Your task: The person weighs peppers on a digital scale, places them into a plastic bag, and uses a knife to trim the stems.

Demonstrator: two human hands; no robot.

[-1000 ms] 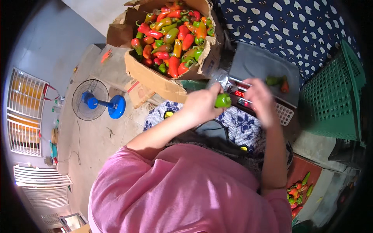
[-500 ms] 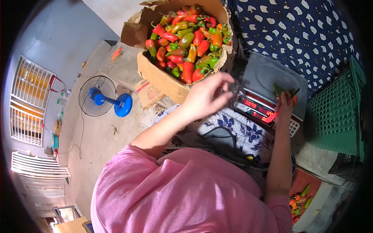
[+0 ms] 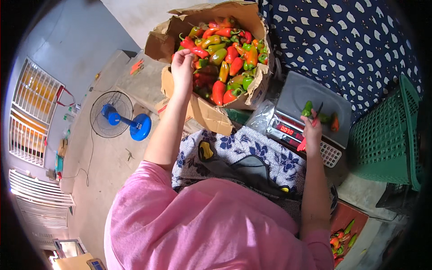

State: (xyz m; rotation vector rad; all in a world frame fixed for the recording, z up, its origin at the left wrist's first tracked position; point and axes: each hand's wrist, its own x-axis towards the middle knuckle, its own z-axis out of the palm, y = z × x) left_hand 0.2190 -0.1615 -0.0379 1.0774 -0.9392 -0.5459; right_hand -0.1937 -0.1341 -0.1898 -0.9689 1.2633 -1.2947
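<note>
A torn cardboard box (image 3: pixel 210 118) holds a heap of red, green and orange peppers (image 3: pixel 223 70). My left hand (image 3: pixel 181 72) reaches over its left side, fingers bent together among the peppers; whatever they grip is hidden beneath them. On the right, my right hand (image 3: pixel 311 134) is closed on a red-handled knife (image 3: pixel 318 110) with a dark blade pointing up. A green pepper (image 3: pixel 307 109) shows at its fingertips; I cannot tell if it is held. Under that hand is a digital scale (image 3: pixel 288 101) with a lit red display, and an orange pepper (image 3: pixel 335 122) lies on its plate.
A green plastic basket (image 3: pixel 382 139) stands right of the scale, beside a dark patterned cloth (image 3: pixel 337 36). Clear plastic (image 3: pixel 262 118) lies between box and scale. A blue fan (image 3: pixel 140 127) stands on the floor to the left. More peppers (image 3: pixel 342 240) lie at lower right.
My left hand has moved left and up from beside the scale to the box's left side. My right hand has shifted slightly left and down, baring the peppers on the plate.
</note>
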